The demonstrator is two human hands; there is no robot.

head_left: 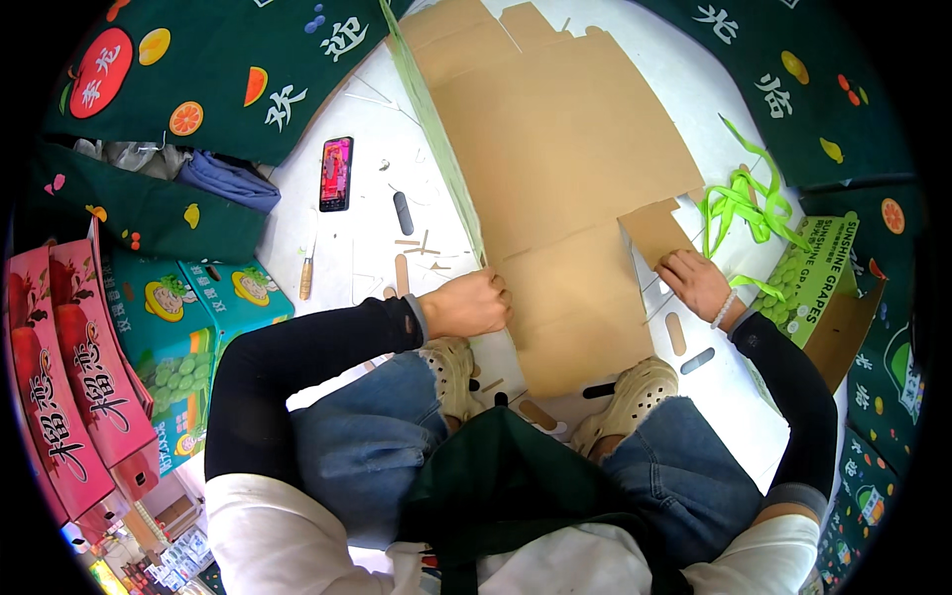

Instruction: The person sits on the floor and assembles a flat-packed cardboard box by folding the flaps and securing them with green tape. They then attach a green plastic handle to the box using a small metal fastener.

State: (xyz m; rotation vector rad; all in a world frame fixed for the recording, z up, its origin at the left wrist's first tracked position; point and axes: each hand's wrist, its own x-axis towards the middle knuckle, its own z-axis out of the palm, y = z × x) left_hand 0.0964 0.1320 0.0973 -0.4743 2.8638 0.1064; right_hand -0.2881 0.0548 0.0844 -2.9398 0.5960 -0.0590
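A large flattened cardboard box [575,149] lies plain brown side up on the white floor between my feet, its green-printed left panel [426,129] standing on edge. My left hand [466,303] is closed at the left edge of the box, close to the lower end of that panel. Over on the right, my right hand [696,286] has its fingers curled on a small flap [656,232] that angles up from the box. What lies under the fingertips of both hands is partly hidden.
Cardboard scraps [402,273] and a phone [336,174] lie to the left, with a wooden-handled tool [307,268] nearby. Green strapping [744,203] is tangled beside a green grape box [818,268] on the right. Pink boxes [89,377] and teal boxes [188,307] stand at left.
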